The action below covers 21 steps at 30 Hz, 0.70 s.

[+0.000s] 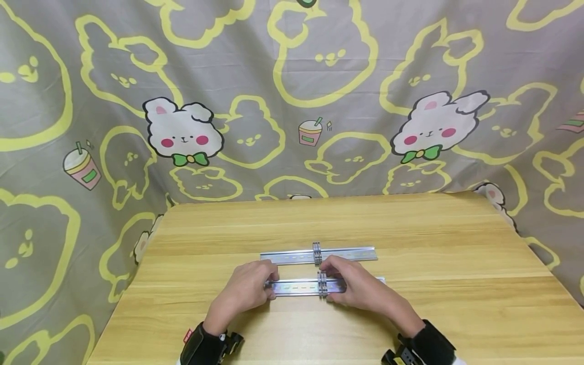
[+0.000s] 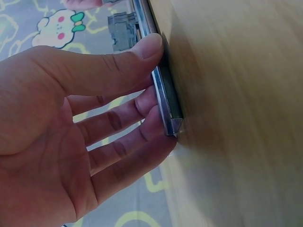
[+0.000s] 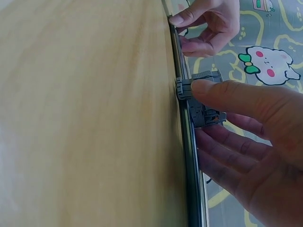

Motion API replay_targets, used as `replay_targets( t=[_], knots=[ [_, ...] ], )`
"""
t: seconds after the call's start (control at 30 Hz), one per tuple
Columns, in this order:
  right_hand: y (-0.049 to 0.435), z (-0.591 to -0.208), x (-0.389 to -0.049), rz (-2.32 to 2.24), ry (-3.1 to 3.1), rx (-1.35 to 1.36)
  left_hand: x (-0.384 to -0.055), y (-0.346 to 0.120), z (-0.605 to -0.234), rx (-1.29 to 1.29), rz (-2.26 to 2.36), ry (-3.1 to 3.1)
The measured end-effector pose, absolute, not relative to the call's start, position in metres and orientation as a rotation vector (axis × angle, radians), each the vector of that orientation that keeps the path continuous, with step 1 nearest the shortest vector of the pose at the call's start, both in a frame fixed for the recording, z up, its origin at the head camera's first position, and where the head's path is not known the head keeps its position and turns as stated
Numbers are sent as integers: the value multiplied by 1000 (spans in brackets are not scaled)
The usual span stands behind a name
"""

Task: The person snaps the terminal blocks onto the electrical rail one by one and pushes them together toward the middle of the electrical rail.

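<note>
A slotted metal DIN rail (image 1: 295,289) lies on the table nearer to me, with grey terminal blocks (image 1: 322,284) mounted a little right of its middle. My left hand (image 1: 245,287) grips the rail's left end, thumb (image 2: 147,46) on the near edge and fingers curled at the far side. The right hand (image 1: 361,287) pinches the terminal blocks; in the right wrist view its thumb (image 3: 203,87) presses their near side, with fingers behind. Part of the rail's right half is hidden under that hand.
A second DIN rail (image 1: 287,257) lies parallel just behind, carrying its own grey terminal blocks (image 1: 317,253). Both rest on a wooden table (image 1: 456,253). A patterned curtain (image 1: 255,66) hangs along the back and sides.
</note>
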State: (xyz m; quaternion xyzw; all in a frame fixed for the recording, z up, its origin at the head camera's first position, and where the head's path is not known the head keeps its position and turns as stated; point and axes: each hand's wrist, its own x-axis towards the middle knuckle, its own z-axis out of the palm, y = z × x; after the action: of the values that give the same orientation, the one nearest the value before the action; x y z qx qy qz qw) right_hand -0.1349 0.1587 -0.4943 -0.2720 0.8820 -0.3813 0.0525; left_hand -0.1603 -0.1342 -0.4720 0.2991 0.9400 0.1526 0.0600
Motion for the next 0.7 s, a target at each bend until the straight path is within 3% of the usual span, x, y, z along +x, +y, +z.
replay_targets(
  t=[0.7],
  knots=[
    [193, -478, -147, -1285, 2682, -733, -159, -138, -468, 886, 507, 2821]
  ],
)
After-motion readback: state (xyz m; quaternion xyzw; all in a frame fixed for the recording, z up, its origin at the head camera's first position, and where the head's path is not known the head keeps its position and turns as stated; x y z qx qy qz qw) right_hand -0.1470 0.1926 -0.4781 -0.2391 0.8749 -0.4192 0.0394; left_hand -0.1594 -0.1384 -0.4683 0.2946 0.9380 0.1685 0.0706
